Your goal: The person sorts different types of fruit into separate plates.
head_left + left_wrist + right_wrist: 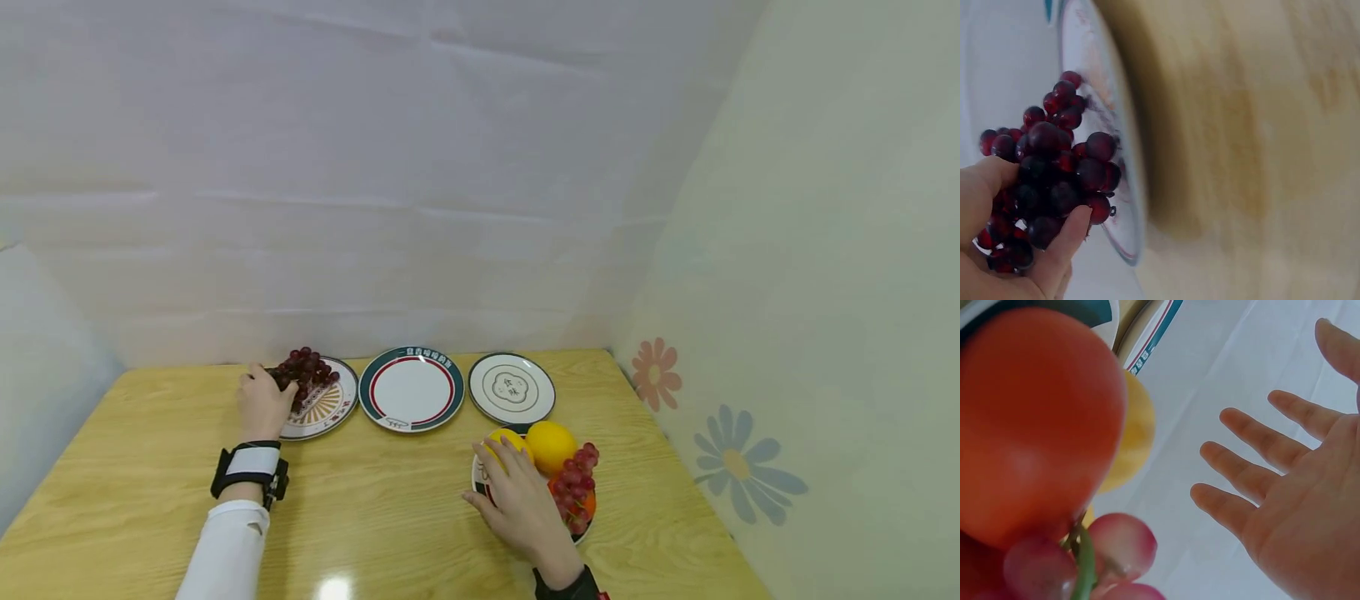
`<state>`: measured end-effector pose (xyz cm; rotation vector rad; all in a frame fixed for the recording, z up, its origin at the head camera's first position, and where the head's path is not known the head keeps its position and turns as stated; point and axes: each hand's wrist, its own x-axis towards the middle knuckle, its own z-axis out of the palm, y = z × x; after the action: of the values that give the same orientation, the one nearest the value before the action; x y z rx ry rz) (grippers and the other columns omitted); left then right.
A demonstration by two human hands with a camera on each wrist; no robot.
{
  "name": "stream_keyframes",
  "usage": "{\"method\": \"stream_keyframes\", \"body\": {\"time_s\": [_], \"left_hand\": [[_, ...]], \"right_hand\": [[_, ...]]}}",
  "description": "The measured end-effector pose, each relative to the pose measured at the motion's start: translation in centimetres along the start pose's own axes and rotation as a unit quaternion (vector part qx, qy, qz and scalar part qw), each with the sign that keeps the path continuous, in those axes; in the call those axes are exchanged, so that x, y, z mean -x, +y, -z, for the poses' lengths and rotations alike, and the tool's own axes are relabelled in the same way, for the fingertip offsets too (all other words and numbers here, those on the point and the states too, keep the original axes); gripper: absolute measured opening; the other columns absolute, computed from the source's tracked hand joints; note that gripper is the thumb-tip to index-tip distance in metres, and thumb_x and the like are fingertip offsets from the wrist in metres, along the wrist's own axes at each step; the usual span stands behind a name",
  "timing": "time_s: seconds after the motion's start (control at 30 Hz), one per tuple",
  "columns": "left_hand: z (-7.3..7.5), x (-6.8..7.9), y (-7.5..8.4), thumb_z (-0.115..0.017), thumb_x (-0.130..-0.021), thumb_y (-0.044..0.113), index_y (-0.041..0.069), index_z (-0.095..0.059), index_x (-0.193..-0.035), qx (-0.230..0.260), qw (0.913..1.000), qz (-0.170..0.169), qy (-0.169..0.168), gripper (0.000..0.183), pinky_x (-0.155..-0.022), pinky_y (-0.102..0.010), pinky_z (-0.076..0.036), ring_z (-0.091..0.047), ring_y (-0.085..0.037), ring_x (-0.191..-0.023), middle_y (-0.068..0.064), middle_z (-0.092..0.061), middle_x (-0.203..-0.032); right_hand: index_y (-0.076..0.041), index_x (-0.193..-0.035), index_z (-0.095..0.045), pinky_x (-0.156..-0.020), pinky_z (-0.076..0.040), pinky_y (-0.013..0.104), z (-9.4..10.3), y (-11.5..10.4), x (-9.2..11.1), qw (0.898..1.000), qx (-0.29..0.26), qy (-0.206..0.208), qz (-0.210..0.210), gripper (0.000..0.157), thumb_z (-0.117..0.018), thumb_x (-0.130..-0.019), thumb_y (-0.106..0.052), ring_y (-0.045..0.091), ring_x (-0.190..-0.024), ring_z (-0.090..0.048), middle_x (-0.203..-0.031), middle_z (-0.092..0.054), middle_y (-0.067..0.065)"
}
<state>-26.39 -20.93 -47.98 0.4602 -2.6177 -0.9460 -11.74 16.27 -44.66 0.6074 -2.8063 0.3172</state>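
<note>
Left hand [264, 404] fingers are closed round a bunch of dark grapes [1060, 165], which is held at the patterned plate [330, 407] just to the left of the green-rimmed plate [411, 390]. Part of the bunch is seen against the patterned plate's surface and part beyond its edge; whether its weight is borne by the plate or by the fingers cannot be told. If the bunch were released too far from the green-rimmed plate, it could be tipped over the outer edge onto the desk [375, 517]. Only some of the grapes are gripped, so a loose one could be pulled off by a hard squeeze. Were the patterned plate pushed inward, the green-rimmed plate could be knocked, since almost no gap is left between the two.

Right hand [521, 504] fingers are spread apart with nothing held, and it is poised by the fruit plate [478, 479], nearer the person and to the right of the green-rimmed plate. There, yellow fruits [552, 446], an orange-red fruit [1035, 425] and pink grapes [576, 479] are crowded together. Because the fruits are round and closely packed, one could be set rolling if its neighbour were brushed by a finger. The pink grapes are piled against the orange-red fruit, so they could be dragged off the side farthest from the green-rimmed plate.
</note>
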Motion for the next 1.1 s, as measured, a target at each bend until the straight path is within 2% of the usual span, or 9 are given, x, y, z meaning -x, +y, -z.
{"method": "stream_keyframes", "body": {"time_s": [0.1,0.2,0.33,0.47,0.53,0.63,0.83,0.97,1.1], "left_hand": [[0.2,-0.1,-0.8,-0.054,-0.091,0.019,-0.016,-0.018,-0.137,-0.010,0.9995,0.027,-0.011,0.069,-0.081,-0.065,-0.039,-0.036,-0.060,-0.103,-0.046,-0.029,-0.126],[0.5,-0.2,-1.0,-0.050,-0.092,0.018,-0.012,-0.017,-0.140,-0.016,0.9996,0.025,-0.003,0.066,-0.076,-0.065,-0.039,-0.033,-0.060,-0.104,-0.045,-0.024,-0.129],[1.1,0.0,-1.1,-0.045,-0.093,0.017,-0.013,-0.025,-0.137,-0.046,0.9987,-0.005,-0.020,0.057,-0.078,-0.066,-0.039,-0.033,-0.062,-0.105,-0.044,-0.022,-0.131],[1.4,0.7,-1.3,-0.046,-0.092,0.016,-0.014,-0.029,-0.135,-0.066,0.9954,-0.058,-0.040,0.055,-0.085,-0.071,-0.036,-0.029,-0.065,-0.112,-0.044,-0.020,-0.135],[1.5,1.2,-1.3,-0.048,-0.092,0.017,-0.013,-0.031,-0.136,-0.075,0.9930,-0.082,-0.039,0.056,-0.084,-0.074,-0.034,-0.024,-0.065,-0.117,-0.043,-0.020,-0.137],[1.6,2.2,-0.9,-0.050,-0.093,0.021,-0.010,-0.033,-0.136,-0.096,0.9880,-0.114,-0.042,0.056,-0.086,-0.077,-0.031,-0.018,-0.064,-0.122,-0.039,-0.022,-0.139],[1.2,5.1,1.1,-0.055,-0.090,0.028,-0.006,-0.041,-0.133,-0.134,0.9748,-0.174,-0.039,0.056,-0.093,-0.074,-0.030,-0.022,-0.058,-0.125,-0.033,-0.032,-0.139],[1.0,7.6,2.5,-0.058,-0.089,0.031,-0.002,-0.044,-0.133,-0.137,0.9694,-0.199,-0.045,0.057,-0.095,-0.073,-0.030,-0.026,-0.054,-0.126,-0.030,-0.037,-0.138],[0.7,9.9,3.2,-0.058,-0.089,0.034,0.000,-0.043,-0.135,-0.134,0.9659,-0.213,-0.059,0.059,-0.097,-0.072,-0.030,-0.026,-0.050,-0.129,-0.027,-0.040,-0.138]], "right_hand": [[-0.015,-0.134,-0.048,-0.102,-0.040,0.056,0.1,0.0,0.0,1.000,0.009,0.013,0.009,0.062,-0.064,-0.083,-0.045,0.031,-0.124,-0.045,-0.133,-0.052,0.009],[-0.015,-0.133,-0.050,-0.101,-0.041,0.055,0.3,0.2,-0.1,0.999,0.014,0.027,0.012,0.061,-0.066,-0.082,-0.045,0.029,-0.122,-0.047,-0.130,-0.054,0.008],[-0.013,-0.129,-0.053,-0.101,-0.042,0.052,0.5,0.4,-0.2,0.998,0.015,0.051,0.013,0.060,-0.070,-0.079,-0.042,0.028,-0.120,-0.049,-0.127,-0.056,0.009],[-0.011,-0.123,-0.057,-0.098,-0.044,0.053,1.0,0.7,0.0,0.996,0.020,0.090,-0.003,0.059,-0.075,-0.075,-0.039,0.034,-0.118,-0.050,-0.124,-0.058,0.014],[-0.011,-0.122,-0.058,-0.097,-0.044,0.055,1.4,1.0,0.3,0.994,0.030,0.102,-0.031,0.060,-0.077,-0.073,-0.039,0.037,-0.118,-0.049,-0.124,-0.057,0.016],[-0.009,-0.121,-0.059,-0.094,-0.045,0.057,2.2,1.7,0.8,0.988,0.046,0.108,-0.104,0.060,-0.078,-0.072,-0.038,0.040,-0.115,-0.049,-0.125,-0.055,0.019],[0.000,-0.123,-0.054,-0.084,-0.049,0.060,3.0,3.3,1.8,0.954,0.065,0.092,-0.279,0.060,-0.074,-0.077,-0.033,0.049,-0.102,-0.050,-0.124,-0.049,0.030],[-0.001,-0.128,-0.049,-0.076,-0.051,0.061,3.0,3.6,2.3,0.932,0.061,0.043,-0.354,0.066,-0.072,-0.078,-0.038,0.051,-0.091,-0.053,-0.120,-0.048,0.034],[-0.004,-0.132,-0.044,-0.067,-0.052,0.059,2.7,3.4,2.5,0.916,0.050,-0.024,-0.397,0.071,-0.070,-0.078,-0.042,0.046,-0.080,-0.055,-0.113,-0.048,0.036]]}}
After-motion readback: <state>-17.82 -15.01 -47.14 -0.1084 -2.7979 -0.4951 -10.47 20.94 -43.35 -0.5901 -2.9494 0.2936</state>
